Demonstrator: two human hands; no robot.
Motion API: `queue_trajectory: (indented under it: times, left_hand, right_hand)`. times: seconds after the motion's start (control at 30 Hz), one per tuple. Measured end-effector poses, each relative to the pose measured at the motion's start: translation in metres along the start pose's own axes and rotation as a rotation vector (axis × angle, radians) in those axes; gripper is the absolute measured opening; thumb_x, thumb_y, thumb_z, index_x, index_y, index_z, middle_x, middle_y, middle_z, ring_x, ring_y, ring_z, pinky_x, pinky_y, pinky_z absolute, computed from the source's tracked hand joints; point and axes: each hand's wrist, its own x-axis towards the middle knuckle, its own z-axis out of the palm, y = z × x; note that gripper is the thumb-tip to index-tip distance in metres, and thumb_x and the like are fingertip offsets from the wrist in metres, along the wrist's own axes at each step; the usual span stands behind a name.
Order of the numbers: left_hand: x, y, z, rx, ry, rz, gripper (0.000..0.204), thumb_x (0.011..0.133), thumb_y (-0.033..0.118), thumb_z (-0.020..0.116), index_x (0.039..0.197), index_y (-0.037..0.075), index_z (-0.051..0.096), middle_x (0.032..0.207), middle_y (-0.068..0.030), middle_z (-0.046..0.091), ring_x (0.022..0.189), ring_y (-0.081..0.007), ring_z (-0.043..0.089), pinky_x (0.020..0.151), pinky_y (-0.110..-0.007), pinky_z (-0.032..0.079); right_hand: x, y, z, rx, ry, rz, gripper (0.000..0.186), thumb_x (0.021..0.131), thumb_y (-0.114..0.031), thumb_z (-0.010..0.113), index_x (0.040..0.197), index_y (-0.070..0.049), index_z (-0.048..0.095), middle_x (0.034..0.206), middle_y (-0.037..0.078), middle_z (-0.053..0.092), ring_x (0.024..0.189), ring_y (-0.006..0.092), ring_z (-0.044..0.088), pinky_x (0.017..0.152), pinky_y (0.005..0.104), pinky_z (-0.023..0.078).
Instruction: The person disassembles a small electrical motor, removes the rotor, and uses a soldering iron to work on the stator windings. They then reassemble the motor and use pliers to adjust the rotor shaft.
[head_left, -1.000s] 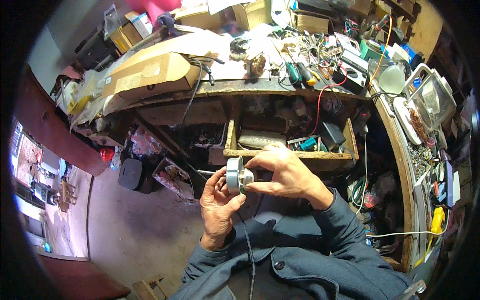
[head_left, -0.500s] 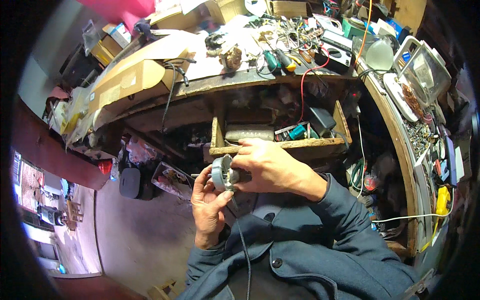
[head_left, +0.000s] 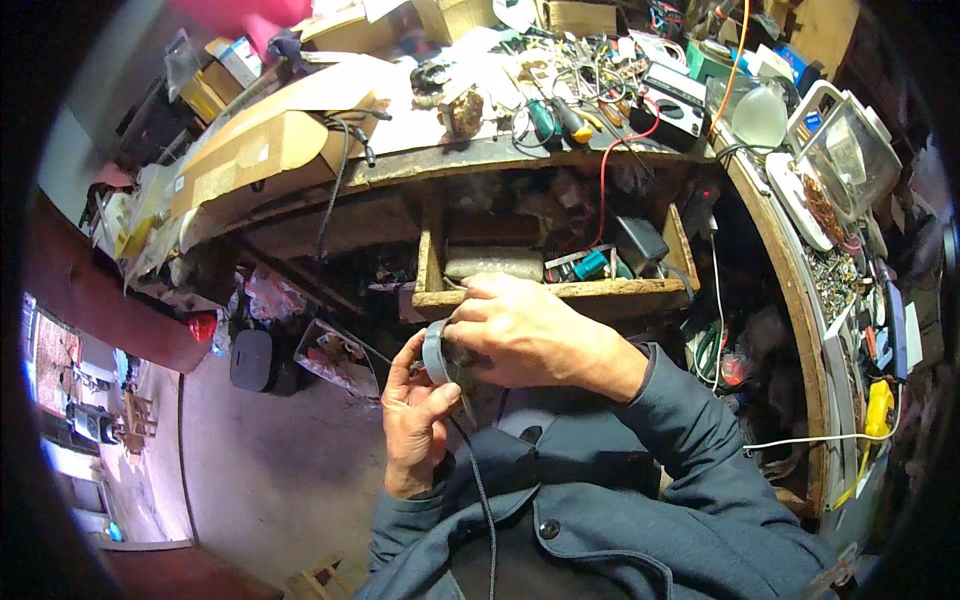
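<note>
Grey housing (head_left: pixel 434 356) in L hand (head_left: pixel 414 428) — axis approx. L-R, face twd. R hand (head_left: pixel 528 335)

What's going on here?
Someone at a cluttered bench is handling a round grey part. The left hand grips its rim, while the right hand is at its other side, the fingertips mostly hidden. A dark cord hangs below the hands, down over the jacket. An open wooden drawer sits just beyond the hands.
</note>
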Motion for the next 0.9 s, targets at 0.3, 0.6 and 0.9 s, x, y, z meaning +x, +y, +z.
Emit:
queue_trajectory:
  times: [0.3, 0.6, 0.9]
  left_hand:
    - [-0.001, -0.003, 0.000, -0.024, -0.007, -0.047, 0.074, 0.084, 0.001, 0.071, 0.151, 0.008, 0.042, 0.135, -0.0197, 0.061, 0.116, -0.0309, 0.068, 0.093, -0.049, 0.063]
    - [-0.003, -0.004, 0.001, -0.003, -0.045, -0.013, 0.075, 0.081, 0.001, 0.072, 0.150, 0.007, 0.043, 0.137, -0.0183, 0.060, 0.118, -0.0311, 0.067, 0.095, -0.051, 0.062]
    - [-0.006, -0.005, -0.004, -0.006, -0.044, 0.018, 0.080, 0.078, -0.008, 0.073, 0.151, 0.004, 0.044, 0.135, -0.0167, 0.060, 0.123, -0.0260, 0.062, 0.107, -0.042, 0.052]
  right_hand:
    - [-0.028, 0.009, 0.007, 0.277, 0.298, 0.178, 0.037, 0.075, -0.021, 0.084, 0.106, -0.006, 0.070, 0.098, 0.013, 0.071, 0.095, 0.0344, 0.068, 0.084, 0.0440, 0.054]
    - [-0.031, 0.004, 0.020, 0.446, 0.305, 0.248, 0.027, 0.078, -0.019, 0.084, 0.098, -0.004, 0.073, 0.095, 0.014, 0.073, 0.090, 0.0325, 0.070, 0.081, 0.0416, 0.056]
    - [-0.032, 0.006, 0.024, 0.523, 0.299, 0.287, 0.026, 0.077, -0.019, 0.086, 0.095, -0.004, 0.075, 0.090, 0.012, 0.074, 0.085, 0.0286, 0.071, 0.076, 0.0377, 0.056]
